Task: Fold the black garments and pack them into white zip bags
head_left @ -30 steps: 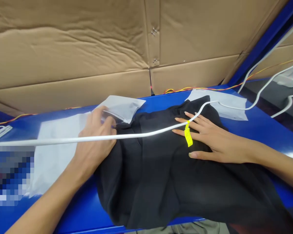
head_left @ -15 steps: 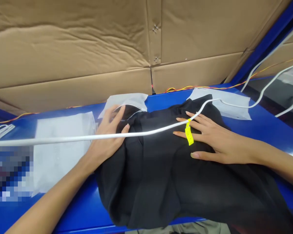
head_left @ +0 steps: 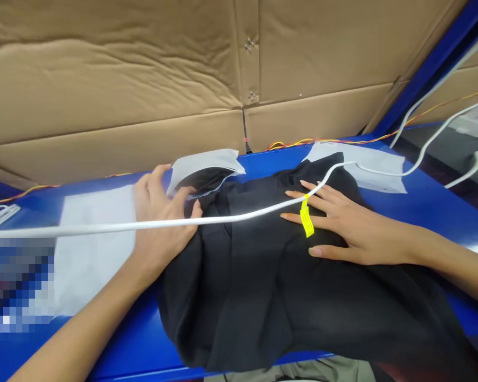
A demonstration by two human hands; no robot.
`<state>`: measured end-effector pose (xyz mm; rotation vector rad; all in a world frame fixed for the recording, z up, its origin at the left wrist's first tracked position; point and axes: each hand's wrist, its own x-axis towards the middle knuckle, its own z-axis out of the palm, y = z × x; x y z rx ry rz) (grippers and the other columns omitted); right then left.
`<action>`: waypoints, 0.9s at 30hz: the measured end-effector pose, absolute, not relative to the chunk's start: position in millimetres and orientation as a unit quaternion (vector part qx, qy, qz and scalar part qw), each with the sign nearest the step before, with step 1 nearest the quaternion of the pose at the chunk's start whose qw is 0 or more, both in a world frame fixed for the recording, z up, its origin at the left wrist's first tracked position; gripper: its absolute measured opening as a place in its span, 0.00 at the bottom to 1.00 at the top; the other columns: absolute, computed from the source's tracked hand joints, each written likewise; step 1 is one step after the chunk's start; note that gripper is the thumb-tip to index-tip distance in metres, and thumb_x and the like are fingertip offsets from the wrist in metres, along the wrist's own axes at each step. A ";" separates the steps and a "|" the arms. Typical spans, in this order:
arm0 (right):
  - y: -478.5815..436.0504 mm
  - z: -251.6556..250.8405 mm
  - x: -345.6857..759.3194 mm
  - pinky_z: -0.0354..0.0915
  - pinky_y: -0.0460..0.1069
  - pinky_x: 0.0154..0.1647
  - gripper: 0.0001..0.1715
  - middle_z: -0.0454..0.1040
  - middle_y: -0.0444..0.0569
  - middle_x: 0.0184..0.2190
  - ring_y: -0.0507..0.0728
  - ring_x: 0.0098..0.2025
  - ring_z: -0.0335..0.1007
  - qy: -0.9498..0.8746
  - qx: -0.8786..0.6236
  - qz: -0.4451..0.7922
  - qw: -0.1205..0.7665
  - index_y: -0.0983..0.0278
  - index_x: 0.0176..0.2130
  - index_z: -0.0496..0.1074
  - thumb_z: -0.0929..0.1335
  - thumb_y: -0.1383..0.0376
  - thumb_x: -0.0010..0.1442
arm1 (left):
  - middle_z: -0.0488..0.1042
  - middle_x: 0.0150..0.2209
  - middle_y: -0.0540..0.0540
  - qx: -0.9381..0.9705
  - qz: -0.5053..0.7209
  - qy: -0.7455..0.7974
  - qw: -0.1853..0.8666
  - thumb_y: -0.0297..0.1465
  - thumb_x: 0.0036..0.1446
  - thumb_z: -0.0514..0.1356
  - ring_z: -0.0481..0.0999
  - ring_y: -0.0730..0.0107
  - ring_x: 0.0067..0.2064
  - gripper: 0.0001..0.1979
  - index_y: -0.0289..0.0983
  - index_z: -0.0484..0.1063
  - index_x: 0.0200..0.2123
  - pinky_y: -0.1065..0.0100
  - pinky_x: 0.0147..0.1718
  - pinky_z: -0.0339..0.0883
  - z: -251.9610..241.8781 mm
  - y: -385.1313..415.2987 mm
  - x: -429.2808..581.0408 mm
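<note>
A dark piece of cloth, likely a garment (head_left: 258, 286), lies spread and folded over the blue table and hangs over its front edge. My right hand (head_left: 342, 225) rests flat on it, fingers spread. At the cloth's left edge is my left hand (head_left: 163, 212), fingers apart and bent, the thumb touching the cloth. Its index finger reaches the near edge of a white sheet or pouch (head_left: 207, 157) with dark material showing in it. Another white sheet (head_left: 91, 265) lies partly behind my left wrist, and a third white sheet (head_left: 382, 170) is partly under the cloth's far right corner.
A white cable (head_left: 239, 217) with a yellow tag (head_left: 307, 220) crosses in front of both hands. Brown cardboard (head_left: 143, 79) stands behind the blue table (head_left: 414, 223). Twisted red and yellow wires (head_left: 302, 143) run along the back. A coiled white cable (head_left: 0, 215) lies at left.
My left hand has moved left and its fingers have spread off the white pouch, whose dark opening now shows more. My right hand stays in place on the dark cloth.
</note>
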<state>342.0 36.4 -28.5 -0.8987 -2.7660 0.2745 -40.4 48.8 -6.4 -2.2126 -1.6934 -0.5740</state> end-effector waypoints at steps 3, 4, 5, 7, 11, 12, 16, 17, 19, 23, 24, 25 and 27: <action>34.9 -27.4 338.9 0.54 0.80 0.72 0.33 0.58 0.61 0.76 0.77 0.79 0.48 -0.943 -0.289 0.078 0.147 0.58 0.71 0.68 0.67 0.51 0.73 | 0.55 0.77 0.42 -0.768 -0.165 -0.612 0.091 0.46 0.71 0.52 0.48 0.31 0.78 0.23 0.38 0.79 0.53 0.33 0.76 0.46 -16.7 55.8 -51.2; 33.9 -26.5 337.6 0.57 0.77 0.72 0.30 0.61 0.61 0.74 0.74 0.77 0.53 -0.943 -0.279 0.077 0.164 0.59 0.70 0.70 0.67 0.54 0.74 | 0.57 0.76 0.38 -0.770 -0.155 -0.615 0.071 0.47 0.71 0.50 0.51 0.31 0.78 0.26 0.37 0.77 0.56 0.32 0.75 0.49 -19.5 58.8 -54.4; 32.7 -25.3 336.3 0.60 0.73 0.72 0.27 0.65 0.61 0.72 0.72 0.75 0.58 -0.944 -0.266 0.080 0.180 0.60 0.68 0.71 0.66 0.56 0.74 | 0.57 0.76 0.35 -0.771 -0.149 -0.618 0.051 0.47 0.71 0.50 0.53 0.32 0.77 0.28 0.35 0.75 0.60 0.32 0.74 0.52 -21.3 61.6 -56.8; 30.1 -22.4 334.1 0.64 0.68 0.71 0.25 0.72 0.58 0.68 0.67 0.71 0.65 -0.946 -0.241 0.096 0.194 0.60 0.67 0.72 0.66 0.60 0.74 | 0.57 0.76 0.30 -0.765 -0.164 -0.622 0.016 0.48 0.71 0.51 0.56 0.34 0.77 0.32 0.32 0.70 0.66 0.34 0.72 0.56 -21.5 65.8 -58.3; 27.2 -16.9 333.0 0.64 0.67 0.71 0.28 0.72 0.57 0.68 0.68 0.71 0.66 -0.951 -0.228 0.123 0.171 0.60 0.68 0.71 0.68 0.57 0.73 | 0.58 0.76 0.34 -0.735 -0.299 -0.604 -0.076 0.47 0.67 0.59 0.63 0.40 0.74 0.35 0.36 0.66 0.70 0.44 0.68 0.68 -11.5 65.9 -49.3; 27.2 -16.2 333.3 0.64 0.67 0.71 0.29 0.72 0.57 0.68 0.68 0.71 0.65 -0.951 -0.228 0.123 0.168 0.60 0.68 0.71 0.68 0.56 0.73 | 0.60 0.75 0.35 -0.715 -0.341 -0.601 -0.104 0.46 0.65 0.62 0.66 0.41 0.73 0.34 0.36 0.68 0.69 0.46 0.68 0.70 -8.4 64.6 -45.8; 28.9 -16.9 333.5 0.64 0.68 0.71 0.28 0.72 0.58 0.68 0.67 0.70 0.66 -0.954 -0.224 0.109 0.166 0.61 0.68 0.70 0.67 0.56 0.74 | 0.71 0.70 0.37 -0.596 -0.461 -0.627 -0.195 0.38 0.59 0.71 0.78 0.44 0.64 0.31 0.35 0.75 0.64 0.47 0.69 0.69 -0.3 58.5 -34.1; 29.2 -17.6 333.3 0.64 0.68 0.71 0.28 0.72 0.58 0.68 0.67 0.70 0.66 -0.954 -0.223 0.108 0.167 0.61 0.68 0.70 0.67 0.56 0.74 | 0.74 0.67 0.37 -0.576 -0.474 -0.632 -0.208 0.38 0.58 0.72 0.80 0.45 0.62 0.32 0.34 0.76 0.64 0.46 0.68 0.70 0.5 57.4 -32.4; 29.4 -19.5 333.1 0.63 0.68 0.71 0.28 0.72 0.58 0.68 0.68 0.71 0.65 -0.953 -0.223 0.111 0.173 0.60 0.68 0.71 0.68 0.57 0.73 | 0.80 0.61 0.38 -0.559 -0.488 -0.631 -0.224 0.38 0.58 0.73 0.82 0.45 0.60 0.34 0.34 0.75 0.65 0.45 0.65 0.73 0.7 55.8 -30.3; 28.4 -22.3 333.9 0.62 0.69 0.72 0.28 0.70 0.59 0.69 0.69 0.74 0.62 -0.949 -0.231 0.117 0.178 0.59 0.67 0.72 0.69 0.56 0.72 | 0.84 0.56 0.43 -0.550 -0.519 -0.602 -0.257 0.39 0.55 0.75 0.83 0.48 0.60 0.35 0.36 0.75 0.65 0.50 0.65 0.75 -0.3 51.1 -26.2; 28.3 -22.6 334.2 0.62 0.69 0.72 0.28 0.70 0.59 0.70 0.69 0.74 0.61 -0.949 -0.232 0.117 0.178 0.59 0.67 0.72 0.69 0.56 0.72 | 0.84 0.57 0.44 -0.551 -0.524 -0.592 -0.266 0.39 0.56 0.75 0.83 0.49 0.60 0.35 0.37 0.75 0.65 0.52 0.64 0.76 0.0 48.8 -24.4; 28.3 -22.8 334.5 0.62 0.69 0.72 0.28 0.70 0.59 0.70 0.68 0.74 0.61 -0.949 -0.233 0.116 0.177 0.59 0.67 0.72 0.68 0.56 0.73 | 0.83 0.58 0.44 -0.553 -0.529 -0.582 -0.275 0.39 0.56 0.75 0.83 0.50 0.59 0.34 0.38 0.76 0.65 0.54 0.63 0.77 0.6 45.9 -22.3; 28.8 -23.0 334.9 0.62 0.69 0.73 0.27 0.70 0.59 0.69 0.68 0.74 0.62 -0.951 -0.228 0.110 0.176 0.60 0.67 0.72 0.68 0.55 0.73 | 0.82 0.60 0.44 -0.562 -0.540 -0.560 -0.281 0.39 0.56 0.75 0.84 0.49 0.58 0.32 0.38 0.78 0.63 0.56 0.60 0.80 3.0 38.7 -17.2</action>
